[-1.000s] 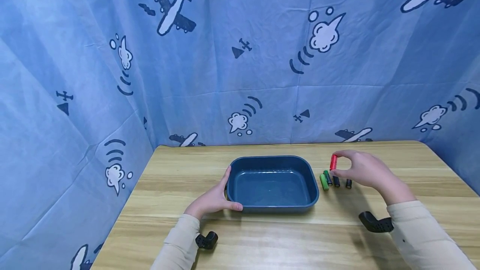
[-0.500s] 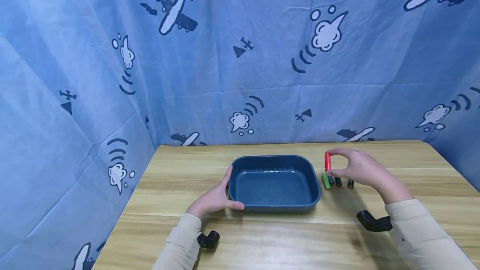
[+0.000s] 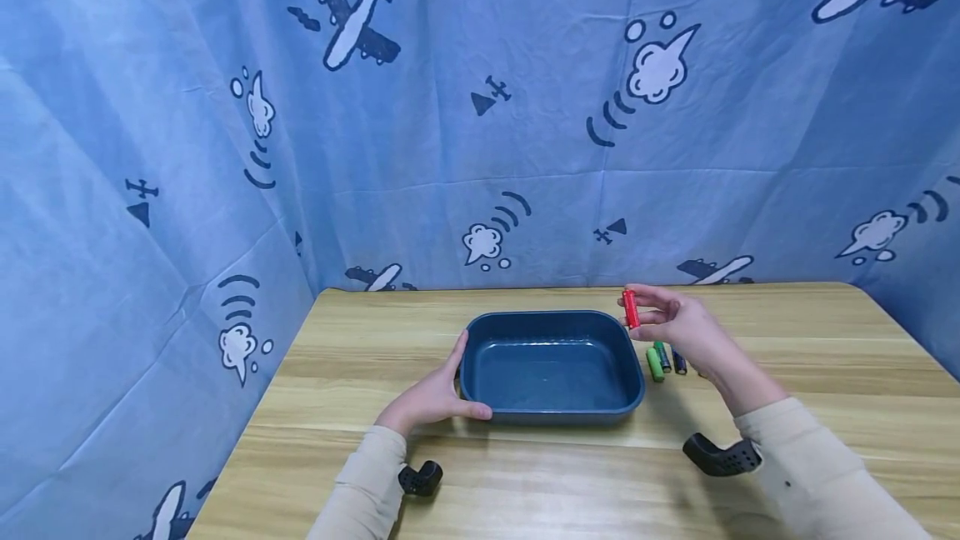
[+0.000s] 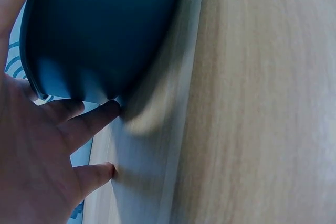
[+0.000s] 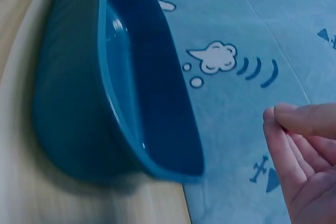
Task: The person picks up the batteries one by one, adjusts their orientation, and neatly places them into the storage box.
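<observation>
Right hand (image 3: 688, 330) pinching red battery (image 3: 631, 308) between thumb and fingertip, held up near far right corner of blue basin (image 3: 551, 417). Left hand (image 3: 431, 402) spread, touching basin's left end. Right of basin, on tabletop (image 3: 555, 482): light green battery (image 3: 655, 365), darker batteries (image 3: 679, 362) beside it.

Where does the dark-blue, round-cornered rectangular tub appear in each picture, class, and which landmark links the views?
Head: tub below centre, open top visible.
Left wrist: upper left, cut off by the top edge.
Right wrist: left side, reaching past centre, cut off by the top edge.
Shared landmark: blue printed fabric curtain, only slivers in left wrist.
</observation>
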The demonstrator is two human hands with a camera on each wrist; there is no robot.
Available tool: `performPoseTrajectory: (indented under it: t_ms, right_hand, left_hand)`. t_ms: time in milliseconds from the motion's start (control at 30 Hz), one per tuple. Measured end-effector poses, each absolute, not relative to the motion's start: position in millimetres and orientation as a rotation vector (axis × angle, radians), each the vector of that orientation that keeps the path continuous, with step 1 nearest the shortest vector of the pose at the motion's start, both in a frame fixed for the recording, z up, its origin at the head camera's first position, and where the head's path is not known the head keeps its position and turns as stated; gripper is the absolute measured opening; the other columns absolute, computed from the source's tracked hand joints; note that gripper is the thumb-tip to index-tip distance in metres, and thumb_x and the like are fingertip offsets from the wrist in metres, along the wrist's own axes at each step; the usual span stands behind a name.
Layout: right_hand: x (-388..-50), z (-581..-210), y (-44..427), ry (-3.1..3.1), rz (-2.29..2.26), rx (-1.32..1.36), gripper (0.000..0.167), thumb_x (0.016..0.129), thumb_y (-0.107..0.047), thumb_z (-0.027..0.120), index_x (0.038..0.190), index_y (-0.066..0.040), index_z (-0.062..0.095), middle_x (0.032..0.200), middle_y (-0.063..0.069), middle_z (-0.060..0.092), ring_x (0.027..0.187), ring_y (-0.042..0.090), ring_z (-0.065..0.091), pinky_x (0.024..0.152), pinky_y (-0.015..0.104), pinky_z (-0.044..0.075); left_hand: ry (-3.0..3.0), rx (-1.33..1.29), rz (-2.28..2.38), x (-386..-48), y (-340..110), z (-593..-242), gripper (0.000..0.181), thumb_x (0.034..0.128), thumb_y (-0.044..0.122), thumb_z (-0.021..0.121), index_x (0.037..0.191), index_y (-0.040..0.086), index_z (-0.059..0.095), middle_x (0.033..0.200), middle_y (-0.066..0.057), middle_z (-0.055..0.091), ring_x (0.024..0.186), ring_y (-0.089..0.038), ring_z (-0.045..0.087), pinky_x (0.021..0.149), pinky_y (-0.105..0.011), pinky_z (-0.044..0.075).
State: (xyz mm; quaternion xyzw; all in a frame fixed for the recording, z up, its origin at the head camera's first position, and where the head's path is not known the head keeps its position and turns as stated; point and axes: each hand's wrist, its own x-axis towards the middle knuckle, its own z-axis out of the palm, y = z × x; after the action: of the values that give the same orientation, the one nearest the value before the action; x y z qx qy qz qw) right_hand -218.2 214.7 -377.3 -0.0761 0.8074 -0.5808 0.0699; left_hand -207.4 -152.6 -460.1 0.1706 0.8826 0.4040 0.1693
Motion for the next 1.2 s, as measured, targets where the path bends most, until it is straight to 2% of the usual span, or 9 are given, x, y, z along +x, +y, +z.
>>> performPoseTrajectory:
  t_ms: [167,400,633,733,900,1200]
  right_hand:
    - [-218.5,-378.6,206.2,2.396,-1.776,-0.187,0.072,0.078,-0.001,0.072,0.14,0.0,0.036,0.129,0.026,0.048,0.096,0.015,0.064,0.079,0.024,0.051]
    - [-218.6,-380.7,197.9,2.377,-1.812,-0.186,0.073,0.08,-0.003,0.071,0.142,-0.005,0.032,0.128,0.021,0.041,0.098,0.02,0.063,0.08,0.025,0.051]
    - [-221.7,-384.1,192.4,2.316,-1.874,-0.234,0.074,0.081,-0.001,0.069,0.143,-0.006,0.03,0.127,0.026,0.041,0.099,0.024,0.063,0.081,0.026,0.051]
    - [-223.7,-385.0,189.8,2.312,-1.873,-0.221,0.074,0.08,-0.002,0.07,0.143,-0.007,0.031,0.128,0.025,0.042,0.103,0.026,0.061,0.087,0.031,0.048]
    - [-225.0,-385.2,184.9,2.31,-1.854,-0.153,0.074,0.079,-0.006,0.072,0.143,-0.008,0.034,0.134,0.02,0.041,0.103,0.018,0.061,0.098,0.042,0.038]
    - [-226.6,-385.9,174.3,2.327,-1.86,-0.086,0.071,0.079,-0.002,0.071,0.142,-0.006,0.037,0.134,0.022,0.042,0.103,0.019,0.059,0.085,0.024,0.048]
  left_hand:
    - [2.504,0.484,1.154,-207.9,-152.3,-461.1,0.124,0.0647,0.055,0.077,0.148,0.032,-0.011,0.151,-0.017,0.018,0.13,-0.035,0.032,0.1,-0.049,0.034]
    - [2.505,0.479,1.155,-208.4,-152.2,-461.1,0.123,0.0649,0.055,0.077,0.148,0.031,-0.011,0.151,-0.016,0.018,0.13,-0.036,0.032,0.101,-0.05,0.034]
    - [2.492,0.486,1.168,-208.9,-152.4,-461.7,0.124,0.0645,0.057,0.077,0.148,0.03,-0.011,0.151,-0.016,0.016,0.132,-0.035,0.029,0.101,-0.05,0.033]
    - [2.493,0.484,1.167,-208.7,-152.8,-462.0,0.124,0.0647,0.056,0.077,0.148,0.03,-0.011,0.151,-0.016,0.016,0.132,-0.035,0.029,0.101,-0.05,0.032]
    - [2.493,0.474,1.17,-208.3,-152.7,-461.4,0.122,0.0664,0.053,0.077,0.147,0.032,-0.011,0.151,-0.016,0.016,0.132,-0.035,0.029,0.102,-0.05,0.032]
    - [2.503,0.463,1.157,-208.4,-152.3,-461.0,0.122,0.0668,0.053,0.077,0.148,0.032,-0.011,0.151,-0.016,0.018,0.131,-0.036,0.03,0.101,-0.051,0.032]
